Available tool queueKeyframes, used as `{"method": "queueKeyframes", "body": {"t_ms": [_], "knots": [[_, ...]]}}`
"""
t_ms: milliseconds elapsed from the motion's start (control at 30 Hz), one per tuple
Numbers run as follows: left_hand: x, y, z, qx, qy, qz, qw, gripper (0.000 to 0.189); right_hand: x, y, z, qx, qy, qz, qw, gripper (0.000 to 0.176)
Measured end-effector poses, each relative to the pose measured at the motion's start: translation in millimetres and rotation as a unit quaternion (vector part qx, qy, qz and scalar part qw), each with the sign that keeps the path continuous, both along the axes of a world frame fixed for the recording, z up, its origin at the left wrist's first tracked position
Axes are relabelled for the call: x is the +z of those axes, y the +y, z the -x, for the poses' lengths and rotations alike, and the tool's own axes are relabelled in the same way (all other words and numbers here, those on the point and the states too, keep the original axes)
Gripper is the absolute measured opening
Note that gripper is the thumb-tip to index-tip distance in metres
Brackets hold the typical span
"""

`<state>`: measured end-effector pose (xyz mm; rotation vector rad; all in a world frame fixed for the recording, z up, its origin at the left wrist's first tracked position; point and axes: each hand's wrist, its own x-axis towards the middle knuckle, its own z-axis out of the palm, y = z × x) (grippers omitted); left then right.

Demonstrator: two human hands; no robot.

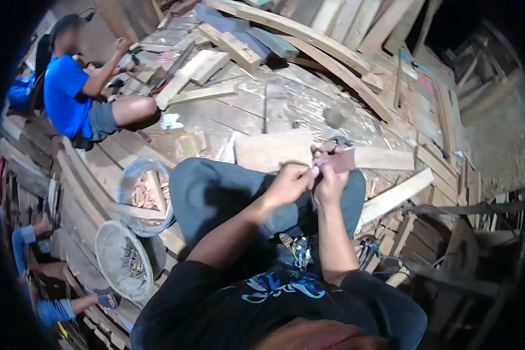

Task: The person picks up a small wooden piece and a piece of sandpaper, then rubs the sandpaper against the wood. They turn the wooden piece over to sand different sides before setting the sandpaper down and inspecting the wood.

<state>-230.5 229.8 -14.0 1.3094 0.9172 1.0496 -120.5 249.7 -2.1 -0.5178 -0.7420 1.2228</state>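
Note:
My right hand (pixel 331 182) is closed round a flat reddish-brown sheet (pixel 340 161) that looks like sandpaper, held above my lap. Right beside it, my left hand (pixel 293 183) has its fingers curled in a pinch, fingertips meeting the right thumb; what they hold is hidden. Just beyond both hands lie a wide pale board (pixel 273 150) and a longer plank (pixel 386 158). A small dark object (pixel 339 140) shows past the right fingertips.
To my left stand a clear tub (pixel 174 213) of wood offcuts and a pale bucket (pixel 102 248) of small dark pieces. A person in a blue shirt (pixel 66 87) sits at the upper left; another person's legs (pixel 55 309) show lower left. Timber (pixel 309 41) lies piled ahead.

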Motion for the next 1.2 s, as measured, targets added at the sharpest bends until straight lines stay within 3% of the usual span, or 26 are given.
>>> {"method": "queueKeyframes", "body": {"t_ms": [33, 100, 167, 233, 433, 467, 500, 567, 633, 700, 767, 833, 1000, 1133, 1200], "knots": [[-6, 1, -1, 0.004, 0.026, 0.016, 1.0, 0.045, 2, -2, -2, -0.011, -0.027, -0.002, 1.0, 0.039], [-8, 0, -3, -0.024, -0.011, -0.012, 1.0, 0.044, 4, -2, -3, -0.023, 0.031, 0.045, 0.998, 0.029], [-9, -3, -7, -0.028, 0.02, 0.0, 0.999, 0.043, 2, 0, -9, -0.027, 0.078, 0.022, 0.996, 0.02], [-14, -5, -15, -0.002, 0.005, -0.019, 1.0, 0.043, 0, 1, -11, -0.015, 0.055, 0.014, 0.998, 0.019], [5, -4, -9, 0.052, 0.126, -0.169, 0.976, 0.04, 7, -2, -7, -0.021, 0.015, 0.021, 0.999, 0.024], [12, -5, -3, 0.033, 0.171, -0.131, 0.976, 0.038, 5, 1, -8, -0.004, 0.007, -0.006, 1.0, 0.026], [9, -4, -1, 0.029, 0.176, -0.085, 0.98, 0.033, 7, -1, -5, -0.012, -0.003, 0.038, 0.999, 0.025], [0, -1, -1, 0.06, 0.117, -0.107, 0.986, 0.027, 10, -2, -3, -0.009, -0.008, 0.022, 1.0, 0.025], [1, 1, 4, 0.051, 0.181, -0.067, 0.98, 0.025, 12, 0, -1, 0.002, 0.041, 0.016, 0.999, 0.025], [14, 1, 8, 0.042, 0.176, -0.093, 0.979, 0.024, 14, 1, -1, 0.006, 0.036, 0.004, 0.999, 0.024], [10, 3, 6, 0.057, 0.132, -0.206, 0.968, 0.025, 13, 3, -2, 0.009, 0.035, -0.006, 0.999, 0.015], [16, -3, 5, 0.063, 0.135, -0.165, 0.975, 0.027, 12, 10, -2, 0.048, 0.148, -0.024, 0.987, 0.015], [4, -3, -3, 0.14, 0.107, -0.154, 0.972, 0.031, 9, 7, 7, 0.034, 0.108, -0.007, 0.994, 0.029], [12, 0, 10, 0.059, 0.143, -0.077, 0.985, 0.026, 3, 16, 2, 0.061, 0.177, -0.005, 0.982, 0.03], [5, 2, 8, 0.09, 0.11, -0.094, 0.985, 0.026, 3, 15, 4, 0.057, 0.138, -0.001, 0.989, 0.03]]}}
